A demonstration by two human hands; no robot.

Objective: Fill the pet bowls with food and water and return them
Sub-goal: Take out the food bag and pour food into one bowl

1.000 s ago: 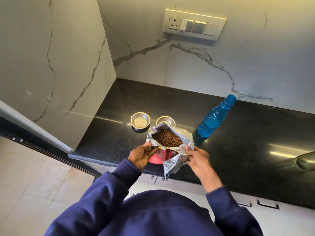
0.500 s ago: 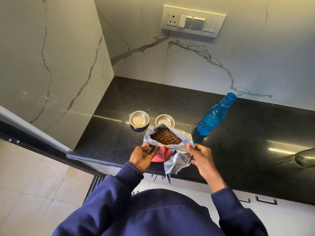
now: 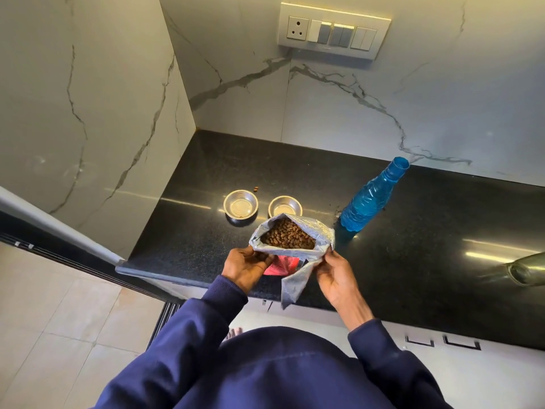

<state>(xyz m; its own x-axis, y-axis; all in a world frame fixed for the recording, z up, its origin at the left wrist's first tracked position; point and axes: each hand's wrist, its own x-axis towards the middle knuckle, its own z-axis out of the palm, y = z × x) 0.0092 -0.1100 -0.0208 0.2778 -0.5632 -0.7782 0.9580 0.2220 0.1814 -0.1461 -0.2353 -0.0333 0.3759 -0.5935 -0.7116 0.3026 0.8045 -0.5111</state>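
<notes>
Head view. The food bag (image 3: 321,231), silver foil with a red panel, is held over the front of the black countertop (image 3: 427,231), between both hands. Its mouth gapes upward and brown kibble (image 3: 287,237) shows inside.

The left hand (image 3: 246,268) grips the bag's left edge, its fingers curled against the foil just below the mouth. The right hand (image 3: 336,278) pinches the foil at the right side, where a loose flap hangs down.

Two steel bowls stand side by side beyond the bag. The left bowl (image 3: 227,202) is clear of it. The bag's far lip covers the near rim of the right bowl (image 3: 272,203) – contact cannot be judged.

Stray pellets (image 3: 255,188) lie behind the left bowl. A blue bottle (image 3: 368,199), uncapped, stands right of the bowls – apart from the bag.
</notes>
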